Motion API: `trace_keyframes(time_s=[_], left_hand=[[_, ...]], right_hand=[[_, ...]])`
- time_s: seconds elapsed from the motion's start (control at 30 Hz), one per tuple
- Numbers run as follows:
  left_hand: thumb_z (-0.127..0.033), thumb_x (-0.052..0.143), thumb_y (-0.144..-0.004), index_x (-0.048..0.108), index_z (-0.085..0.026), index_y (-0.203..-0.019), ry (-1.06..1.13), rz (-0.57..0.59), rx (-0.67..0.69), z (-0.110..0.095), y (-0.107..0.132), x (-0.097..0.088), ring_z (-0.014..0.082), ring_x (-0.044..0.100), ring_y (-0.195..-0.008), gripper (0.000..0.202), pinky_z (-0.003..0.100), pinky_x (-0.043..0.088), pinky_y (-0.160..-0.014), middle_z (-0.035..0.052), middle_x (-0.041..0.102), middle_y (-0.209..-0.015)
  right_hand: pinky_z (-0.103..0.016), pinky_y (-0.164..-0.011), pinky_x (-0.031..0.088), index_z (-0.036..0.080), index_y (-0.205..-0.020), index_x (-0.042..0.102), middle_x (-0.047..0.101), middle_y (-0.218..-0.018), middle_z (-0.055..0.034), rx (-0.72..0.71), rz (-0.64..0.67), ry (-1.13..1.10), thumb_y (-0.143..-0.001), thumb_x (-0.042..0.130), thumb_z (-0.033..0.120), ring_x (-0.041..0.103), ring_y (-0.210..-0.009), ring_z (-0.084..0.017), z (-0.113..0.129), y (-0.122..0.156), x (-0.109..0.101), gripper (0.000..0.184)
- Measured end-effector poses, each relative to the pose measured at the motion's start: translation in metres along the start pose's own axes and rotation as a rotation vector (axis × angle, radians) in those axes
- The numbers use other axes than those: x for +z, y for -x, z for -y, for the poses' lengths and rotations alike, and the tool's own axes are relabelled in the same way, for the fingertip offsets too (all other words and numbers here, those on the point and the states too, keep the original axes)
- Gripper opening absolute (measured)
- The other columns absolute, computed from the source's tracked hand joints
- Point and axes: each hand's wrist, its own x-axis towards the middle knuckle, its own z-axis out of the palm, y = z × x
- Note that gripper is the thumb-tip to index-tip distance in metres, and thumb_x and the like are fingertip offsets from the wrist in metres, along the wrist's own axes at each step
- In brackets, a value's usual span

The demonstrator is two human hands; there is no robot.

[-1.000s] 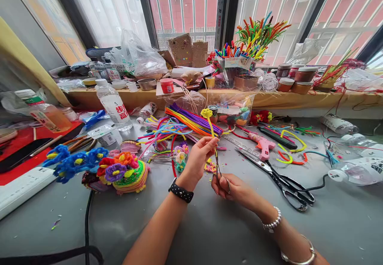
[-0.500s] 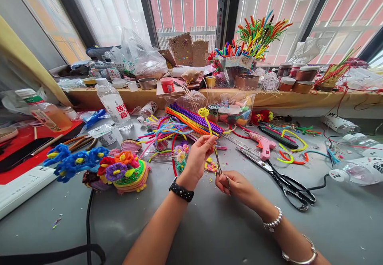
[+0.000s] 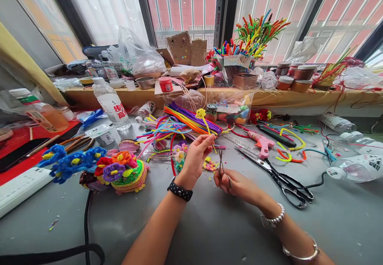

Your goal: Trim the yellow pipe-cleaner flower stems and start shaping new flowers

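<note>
Pinched in my left hand [image 3: 197, 153] is a yellow pipe-cleaner flower [image 3: 200, 113], its looped head up and its stem passing down between thumb and fingers. The stem's lower end pokes out below the fingertips. My right hand [image 3: 231, 181] grips small scissors [image 3: 221, 163] by the handles, blades pointing up just right of that stem end and apart from it. Yellow and pink fuzzy clippings [image 3: 210, 164] lie on the table under the hands. Behind the left hand is a bundle of coloured pipe cleaners [image 3: 191, 119].
Large black-handled scissors [image 3: 271, 171] and a pink glue gun [image 3: 261, 143] lie to the right. Finished fuzzy flowers [image 3: 115, 169] stand at left, near a white power strip [image 3: 20, 189]. Water bottles [image 3: 112, 105] stand or lie on both sides. A crowded ledge [image 3: 134, 97] runs behind.
The small scissors have come away from the flower's stem, slightly right, and their blades now show clear of it. The left hand still holds the flower, and the view has shifted slightly.
</note>
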Motion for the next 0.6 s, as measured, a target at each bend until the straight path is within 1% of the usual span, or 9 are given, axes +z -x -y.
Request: trace_keyframes(time_s=[0.1, 0.23, 0.37, 0.6], left_hand=[[-0.024, 0.065, -0.060, 0.059, -0.014, -0.065, -0.012, 0.012, -0.006, 0.0000, -0.0002, -0.0002, 0.0020, 0.039, -0.053, 0.012, 0.014, 0.032, -0.051, -0.0037, 0.047, -0.063], [-0.025, 0.064, -0.060, 0.057, -0.014, -0.064, -0.048, 0.024, -0.009, 0.0002, -0.0003, 0.0002, 0.0018, 0.038, -0.053, 0.013, 0.013, 0.032, -0.050, -0.0042, 0.045, -0.062], [-0.026, 0.064, -0.060, 0.056, -0.014, -0.062, -0.098, 0.034, -0.001, -0.0007, 0.0012, 0.0012, 0.0021, 0.036, -0.052, 0.014, 0.014, 0.031, -0.050, -0.0046, 0.043, -0.060], [-0.027, 0.062, -0.062, 0.056, -0.014, -0.061, -0.118, 0.044, 0.006, -0.0021, 0.0034, 0.0025, 0.0028, 0.035, -0.051, 0.014, 0.016, 0.030, -0.050, -0.0046, 0.041, -0.057]], right_hand=[[-0.020, -0.043, 0.026, 0.015, -0.070, 0.045, 0.036, -0.056, 0.0032, 0.014, -0.002, 0.059, -0.074, 0.024, 0.062, 0.031, -0.050, -0.007, 0.0015, 0.0013, -0.0004, 0.052], [-0.020, -0.044, 0.027, 0.015, -0.068, 0.045, 0.036, -0.056, 0.0031, -0.008, 0.020, 0.118, -0.075, 0.023, 0.062, 0.032, -0.050, -0.008, 0.0021, 0.0015, 0.0000, 0.052], [-0.020, -0.046, 0.028, 0.015, -0.066, 0.045, 0.037, -0.056, 0.0030, -0.030, 0.042, 0.126, -0.075, 0.022, 0.062, 0.033, -0.051, -0.008, 0.0025, 0.0017, 0.0006, 0.053], [-0.020, -0.046, 0.028, 0.015, -0.062, 0.044, 0.039, -0.056, 0.0019, -0.032, 0.026, 0.129, -0.074, 0.024, 0.062, 0.034, -0.052, -0.009, 0.0031, 0.0008, 0.0003, 0.053]])
